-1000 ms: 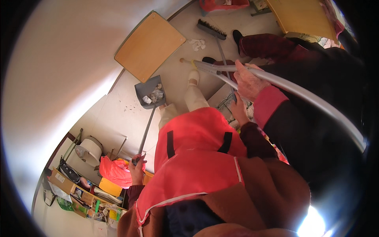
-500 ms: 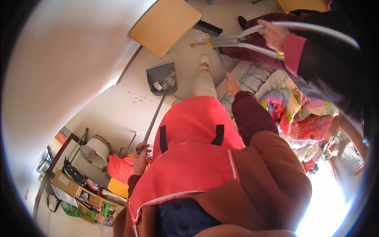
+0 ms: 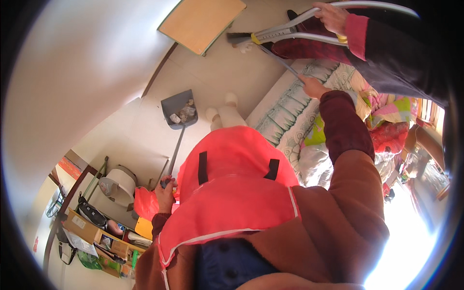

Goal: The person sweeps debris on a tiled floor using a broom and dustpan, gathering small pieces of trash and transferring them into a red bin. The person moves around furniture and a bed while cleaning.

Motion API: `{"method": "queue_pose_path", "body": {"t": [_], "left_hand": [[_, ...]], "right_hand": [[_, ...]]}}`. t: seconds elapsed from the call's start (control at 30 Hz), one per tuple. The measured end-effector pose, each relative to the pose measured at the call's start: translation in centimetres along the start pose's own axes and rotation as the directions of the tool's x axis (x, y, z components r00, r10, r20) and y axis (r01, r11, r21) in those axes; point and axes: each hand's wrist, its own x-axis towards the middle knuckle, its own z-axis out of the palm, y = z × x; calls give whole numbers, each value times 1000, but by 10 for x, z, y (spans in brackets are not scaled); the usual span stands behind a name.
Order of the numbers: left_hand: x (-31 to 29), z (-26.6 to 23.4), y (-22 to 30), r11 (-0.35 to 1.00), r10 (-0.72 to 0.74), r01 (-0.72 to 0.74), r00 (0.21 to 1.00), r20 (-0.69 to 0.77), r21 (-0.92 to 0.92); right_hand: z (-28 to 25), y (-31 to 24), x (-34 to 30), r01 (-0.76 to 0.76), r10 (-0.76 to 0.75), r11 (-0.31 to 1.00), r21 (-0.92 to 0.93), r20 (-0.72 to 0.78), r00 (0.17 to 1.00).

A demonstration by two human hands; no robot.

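Observation:
My left hand point(image 3: 166, 195) is closed round the top of a long dustpan handle, low at the left. The grey dustpan point(image 3: 175, 102) lies on the floor with crumpled whitish litter point(image 3: 183, 113) in it. My right hand point(image 3: 315, 88) grips the broom's grey stick, arm stretched out to the far right. The dark broom head point(image 3: 237, 37) rests on the floor near a wooden table, partly behind a crutch point(image 3: 275, 34). Pale scraps point(image 3: 245, 48) lie beside the bristles. Another person's hand point(image 3: 332, 18) holds that crutch by its metal frame.
A wooden-topped table point(image 3: 202, 24) stands at the far left of the broom. To the right is a bed point(image 3: 282, 108) with patterned covers. A white commode-like seat point(image 3: 117, 186) and cluttered boxes point(image 3: 113, 246) fill the lower left. The other person's dark-red trouser leg point(image 3: 309, 50) is close to the broom.
My right hand has moved right, and the broom head has shifted left beside the crutch's lower end. The dustpan has slid left and slightly nearer. My feet have changed position.

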Motion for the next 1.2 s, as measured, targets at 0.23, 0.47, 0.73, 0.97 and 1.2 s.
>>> {"method": "queue_pose_path", "body": {"t": [0.23,0.47,0.73,0.97,1.2], "left_hand": [[-8,-2,-12,999,-21,20,1000,-23,-32],[-28,20,-10,997,-31,28,999,-41,-76],[-36,33,-4,986,-46,32,996,-80,-163],[-51,45,-3,970,-68,35,990,-127,-241],[-48,50,-13,962,-18,-23,989,-148,-271]], "right_hand": [[5,-28,-16,-3,31,953,304,-86,996],[-3,-36,-49,-68,101,980,188,-174,979],[1,-20,7,-216,219,976,40,-233,947],[-15,-30,-29,-289,312,946,150,-169,935],[13,-28,65,-273,317,945,182,-303,898]]}}
